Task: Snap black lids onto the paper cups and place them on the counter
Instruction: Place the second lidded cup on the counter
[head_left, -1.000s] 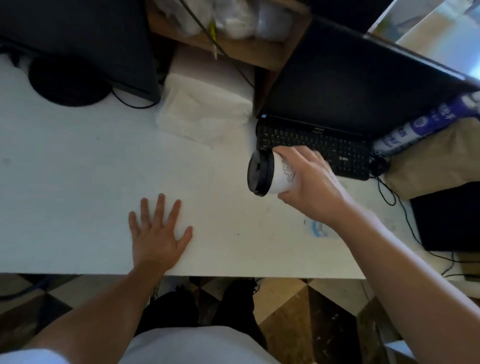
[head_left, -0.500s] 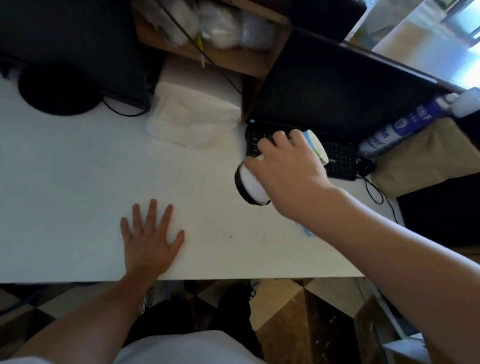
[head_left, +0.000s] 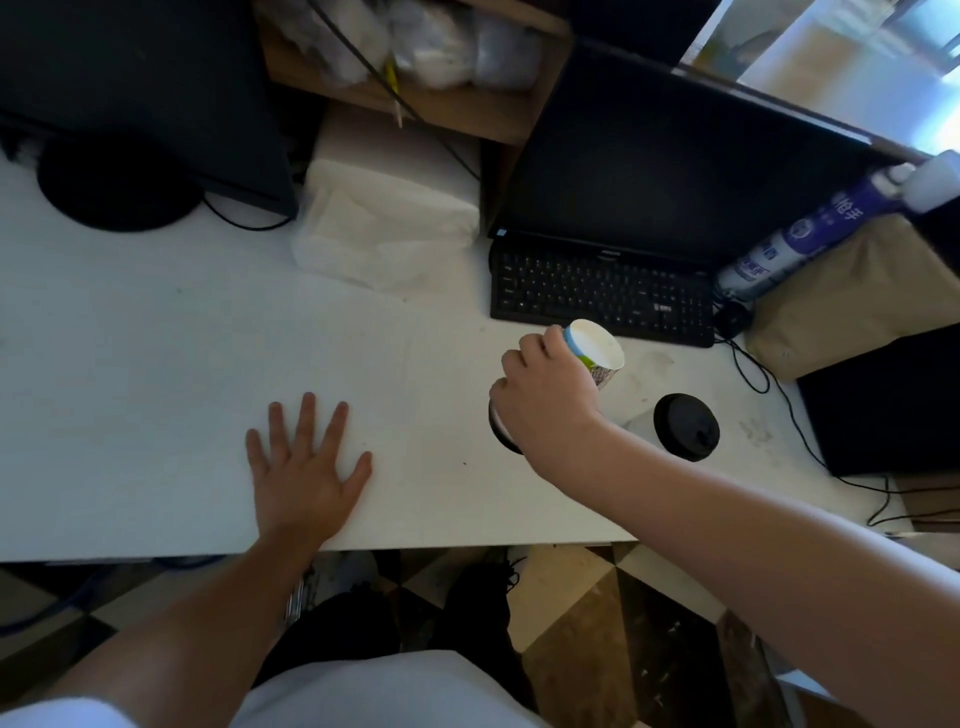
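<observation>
the right hand (head_left: 545, 405) has its grip curled round the middle of a paper cup (head_left: 592, 353), fingers and thumb wrapped close on the printed wall, so the grip is closed firmly on the cup. the cup is tipped well over: its pale base points up and away toward the keyboard (head_left: 597, 291), while its black lid (head_left: 500, 434), of which only a dark arc of rim shows below the knuckles, faces down toward the bench (head_left: 156, 364). whether that rim touches the bench or hangs just above it i cannot tell. the lid looks already seated, and i judge the tilt to be a check of the snap, or a turn of the wrist on the way to standing the cup up. just to the right a second lidded cup (head_left: 685, 426) stands upright on the bench, apart from the hand, which suggests this is where finished cups gather. the left hand (head_left: 304, 467) lies flat on the bench with fingers spread, holding nothing (likely just bracing the body). the held cup needs righting and setting down beside its neighbour without knocking it.
</observation>
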